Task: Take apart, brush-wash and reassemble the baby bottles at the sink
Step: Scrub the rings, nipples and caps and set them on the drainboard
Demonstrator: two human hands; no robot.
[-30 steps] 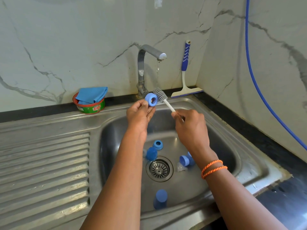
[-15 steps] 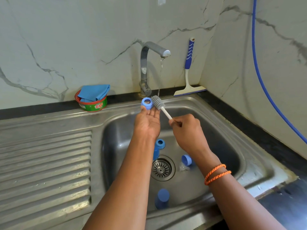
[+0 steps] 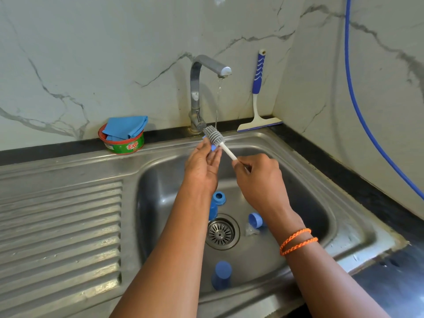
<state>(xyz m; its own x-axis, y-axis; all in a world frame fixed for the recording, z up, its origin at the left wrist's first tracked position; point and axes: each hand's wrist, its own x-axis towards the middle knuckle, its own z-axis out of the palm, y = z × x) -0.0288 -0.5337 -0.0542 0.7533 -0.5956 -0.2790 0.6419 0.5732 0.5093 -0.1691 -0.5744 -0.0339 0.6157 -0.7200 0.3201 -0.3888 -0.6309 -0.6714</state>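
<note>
Left hand (image 3: 202, 161) raised over far edge of steel sink (image 3: 325, 180), fingers extended upward, pinching small blue bottle ring (image 3: 213, 147) at fingertips; ring mostly hidden behind hand and brush, only a sliver visible; right hand (image 3: 258, 177) curled around white handle of bottle brush (image 3: 216, 140), grey bristle head angled up-left, touching the ring; thin water stream (image 3: 218, 102) falling from chrome tap (image 3: 202, 88) just behind bristle head; contact between stream and bristles unclear.

In basin: blue threaded ring (image 3: 219, 198) far of drain strainer (image 3: 221, 232); blue part (image 3: 213, 211) just left of it, partly hidden by left forearm, type unclear; blue cap (image 3: 255, 220) right of drain, lying on side, clear nipple (image 3: 250, 230) just beside it; blue bottle piece (image 3: 222, 274) near front wall of basin, apart from the others.

On far ledge left of tap: green-red EXO tub (image 3: 125, 144) with folded blue cloth (image 3: 125, 128) on top; right of tap, blue-handled squeegee (image 3: 258, 97) leaning upright against marble wall; blue hose (image 3: 358, 106) running down right wall; ribbed drainboard (image 3: 62, 232) left of basin; orange braided bands (image 3: 298, 241) on right wrist.
</note>
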